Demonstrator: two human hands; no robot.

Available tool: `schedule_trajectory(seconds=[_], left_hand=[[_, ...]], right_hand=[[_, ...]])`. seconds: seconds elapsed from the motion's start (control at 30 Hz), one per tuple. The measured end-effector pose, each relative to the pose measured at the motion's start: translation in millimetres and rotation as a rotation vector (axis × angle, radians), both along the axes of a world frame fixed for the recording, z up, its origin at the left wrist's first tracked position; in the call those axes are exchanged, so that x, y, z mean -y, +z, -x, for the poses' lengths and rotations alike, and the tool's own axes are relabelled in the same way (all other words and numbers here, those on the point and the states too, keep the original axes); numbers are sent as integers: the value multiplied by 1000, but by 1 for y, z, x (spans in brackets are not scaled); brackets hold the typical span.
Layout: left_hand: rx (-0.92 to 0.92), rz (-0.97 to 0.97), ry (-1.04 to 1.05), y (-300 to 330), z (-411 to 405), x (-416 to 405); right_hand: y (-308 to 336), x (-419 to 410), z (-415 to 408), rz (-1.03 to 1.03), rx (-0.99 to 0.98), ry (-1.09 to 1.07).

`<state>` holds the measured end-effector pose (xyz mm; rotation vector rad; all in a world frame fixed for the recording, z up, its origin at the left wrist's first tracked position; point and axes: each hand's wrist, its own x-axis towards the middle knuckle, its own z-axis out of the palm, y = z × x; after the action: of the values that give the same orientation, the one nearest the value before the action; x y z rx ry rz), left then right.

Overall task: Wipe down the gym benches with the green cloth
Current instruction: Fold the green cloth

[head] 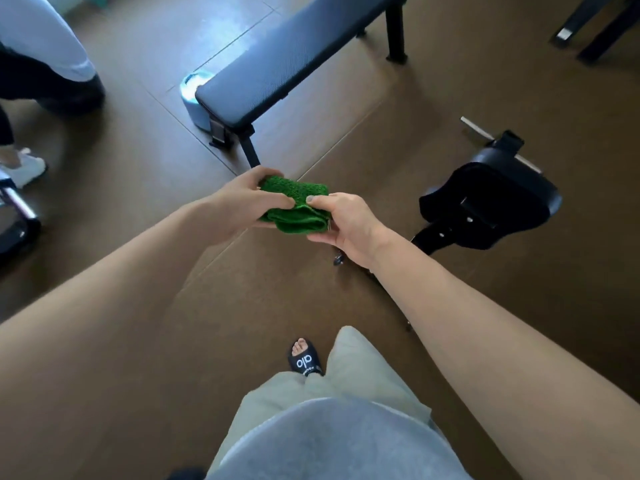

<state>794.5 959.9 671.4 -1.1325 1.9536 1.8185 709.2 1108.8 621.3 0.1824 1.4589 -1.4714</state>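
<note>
Cloth: green cloth (296, 207) folded, held between both hands in the air, short of the flat bench (298, 57).
Left hand (242, 202): fingers pinching its near edge.
Right hand (346, 223): thumb clamping the fold, likely to give a thick pad.

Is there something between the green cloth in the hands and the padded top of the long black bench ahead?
Nothing visible. Both hands, left and right, hold the folded green cloth in the air; only brown floor lies before the long black padded bench.
</note>
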Motion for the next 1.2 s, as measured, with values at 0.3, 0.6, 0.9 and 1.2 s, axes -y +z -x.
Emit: schedule_trajectory(seconds=[0.3,0.6,0.9,1.2], left_hand=[[29,68,-37,-20,96,158],[91,55,7,-18,173,308],[78,47,-43,-46,228,475],[116,12,-199,-54,254,661]], right_hand=[[-10,156,93,1,39,-35],[-3,309,169,-6,78,-41],[-30,465,207,-26,69,-136],[-38,642,206,-87,59,-290]])
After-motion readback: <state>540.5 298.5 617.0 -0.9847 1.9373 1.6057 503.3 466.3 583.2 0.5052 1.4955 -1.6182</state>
